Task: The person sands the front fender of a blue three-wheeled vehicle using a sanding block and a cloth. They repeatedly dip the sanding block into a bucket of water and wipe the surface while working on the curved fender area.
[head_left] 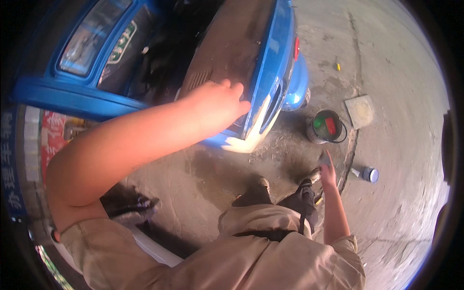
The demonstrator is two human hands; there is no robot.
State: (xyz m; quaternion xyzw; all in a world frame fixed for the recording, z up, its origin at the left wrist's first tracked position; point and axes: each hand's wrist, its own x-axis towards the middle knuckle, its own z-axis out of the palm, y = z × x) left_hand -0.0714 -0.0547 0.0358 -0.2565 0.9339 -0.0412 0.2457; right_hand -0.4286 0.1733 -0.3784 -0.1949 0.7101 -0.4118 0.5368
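Over the rear of a blue car body panel [273, 67], beside its dark brown, dusty surface [237, 43], is my left hand [215, 104]. Its fingers are curled, and whatever they may hold is hidden beneath them. A smooth cream-coloured patch [244, 144] covers the panel's near corner, just below that hand. Lower and to the right, my right hand [328, 173] hangs by my leg, away from the car. Between its thumb and fingers is a small flat grey piece [324, 158], whose kind is too blurred to tell.
A dark bucket [316, 134] with a handle holds a red block [330, 125] and something green. Near it lie a pale square board [360, 111] and a tin [371, 175]. Farther off is a small yellow object [338, 66] on the concrete floor [401, 145].
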